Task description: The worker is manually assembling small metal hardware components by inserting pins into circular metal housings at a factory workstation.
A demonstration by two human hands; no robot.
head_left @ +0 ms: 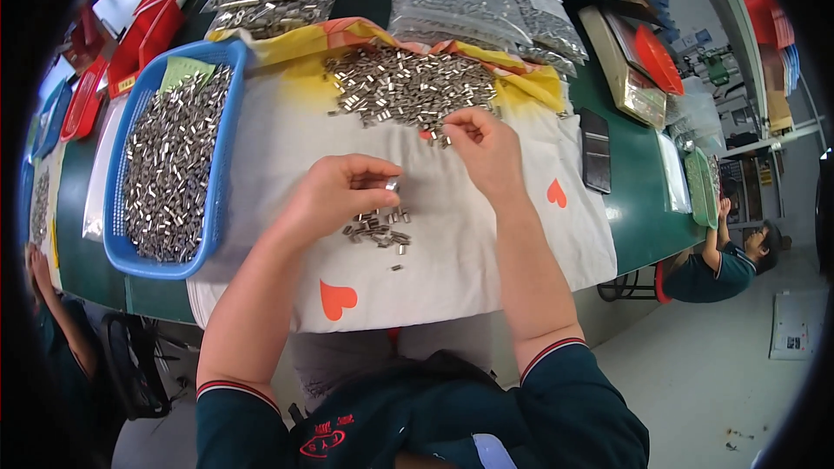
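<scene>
A small shiny metal cylinder point(393, 183) shows between the thumb and fingers of my left hand point(334, 195), which is closed on it. Below that hand lies a small loose group of metal cylinders point(372, 227) on the white cloth point(452, 269). My right hand point(482, 152) is closed in a pinch at the near edge of a large pile of short metal cylinders point(408, 87). Whatever its fingertips hold is too small to make out. A few cylinders point(439, 137) lie just beside those fingertips.
A blue basket point(113, 208) full of metal cylinders stands at the left. Clear bags of metal parts point(456, 0) line the back of the green table point(638, 217). A dark phone-like object point(595, 152) lies at the right. Another person point(712, 274) sits farther right.
</scene>
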